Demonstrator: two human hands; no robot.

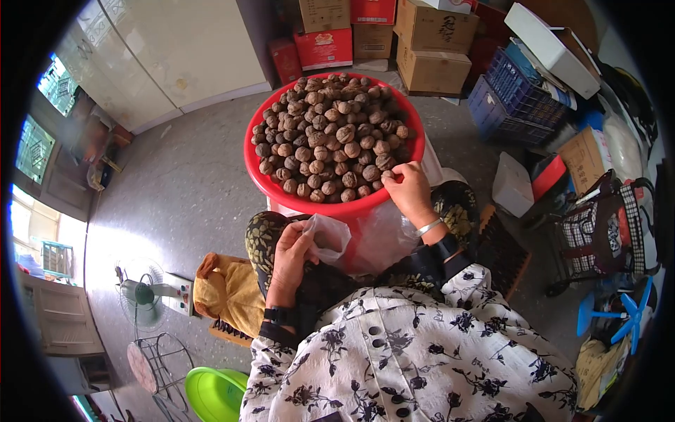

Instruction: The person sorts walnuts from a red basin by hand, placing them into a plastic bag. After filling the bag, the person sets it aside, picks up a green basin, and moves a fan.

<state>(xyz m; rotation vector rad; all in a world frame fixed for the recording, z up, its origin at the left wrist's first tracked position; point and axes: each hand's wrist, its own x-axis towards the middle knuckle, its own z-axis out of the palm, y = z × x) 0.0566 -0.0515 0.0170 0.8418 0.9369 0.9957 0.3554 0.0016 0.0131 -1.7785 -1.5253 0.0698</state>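
Note:
A wide red basin (254, 171) heaped with brown walnuts (320, 137) stands in front of my knees. My left hand (290, 252) is closed on the edge of a clear plastic bag (330, 239), whose mouth gapes just below the basin's near rim. At the basin's right front edge, my right hand (410, 191) has its thumb and fingertips closed around a single walnut (387, 176). Part of that walnut is covered by the fingers. More see-through plastic hangs between my knees, below the rim.
Cardboard boxes (434, 67) and red boxes are stacked behind the basin. To the right are blue crates (517, 91), a white foam box (512, 184) and a checked trolley bag (590, 235). A fan (144, 292), a wire stool (144, 366) and a green basin (211, 394) stand to the left.

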